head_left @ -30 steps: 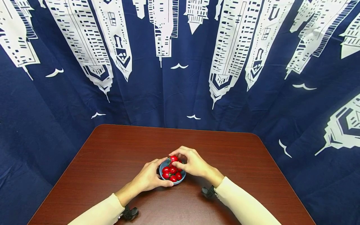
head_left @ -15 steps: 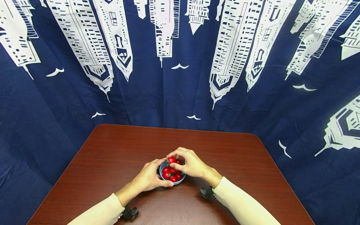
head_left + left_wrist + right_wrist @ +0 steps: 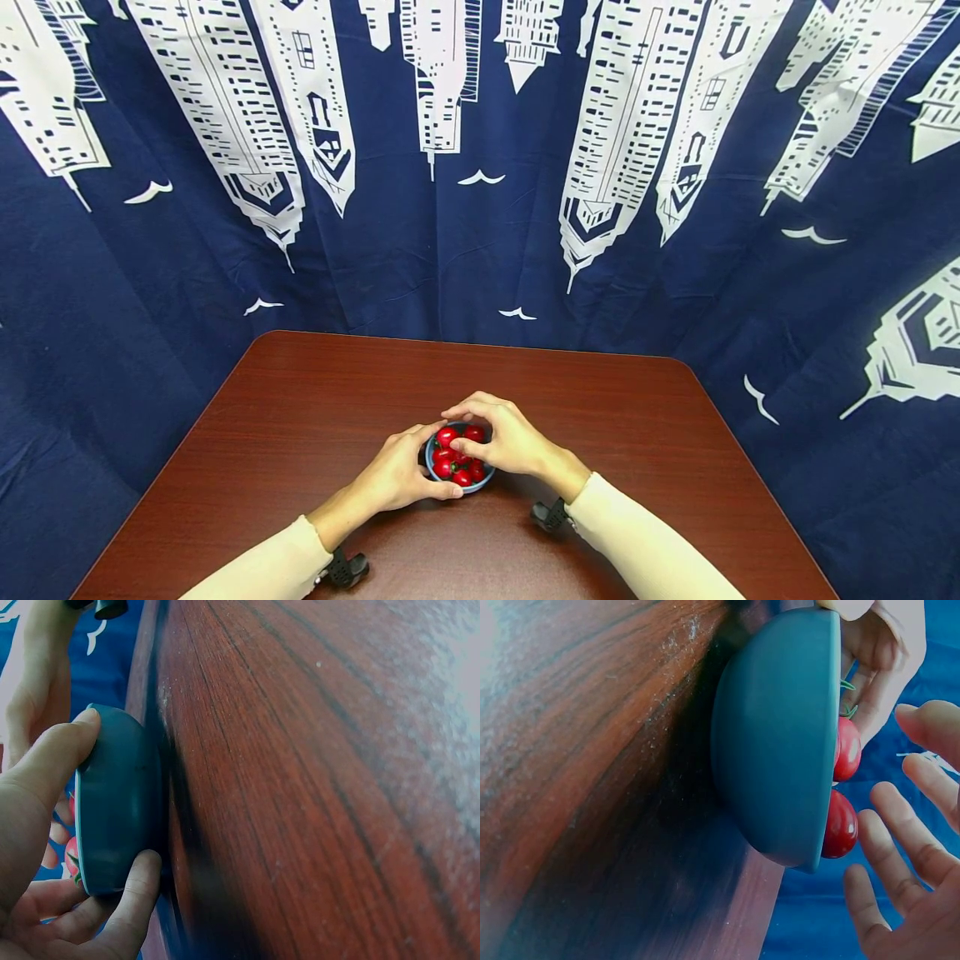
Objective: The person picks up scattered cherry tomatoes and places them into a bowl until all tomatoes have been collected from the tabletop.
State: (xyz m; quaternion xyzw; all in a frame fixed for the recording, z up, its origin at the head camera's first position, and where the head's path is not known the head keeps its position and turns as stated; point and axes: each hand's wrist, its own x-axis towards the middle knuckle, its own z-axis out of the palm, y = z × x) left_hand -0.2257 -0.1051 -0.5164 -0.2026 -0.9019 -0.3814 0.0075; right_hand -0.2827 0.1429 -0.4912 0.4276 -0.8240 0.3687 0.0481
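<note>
A small blue bowl of red cherry tomatoes with green stems stands on the table. My left hand grips the bowl from its left side; in the left wrist view the thumb presses the rim and fingers support the wall. Over the bowl's right side hovers my right hand, its fingers spread and partly hiding the tomatoes. From the right wrist, those fingers hold nothing and are close to a tomato that rises above the rim.
The reddish-brown wooden table extends around the bowl, with rounded far corners. Behind it hangs a dark blue cloth printed with white buildings and birds. A black wrist device is worn on the left arm, another on the right.
My right hand has moved slightly left over the bowl, and the tomato it pinched now lies at the bowl's upper left, let go. My left hand keeps its place on the bowl.
</note>
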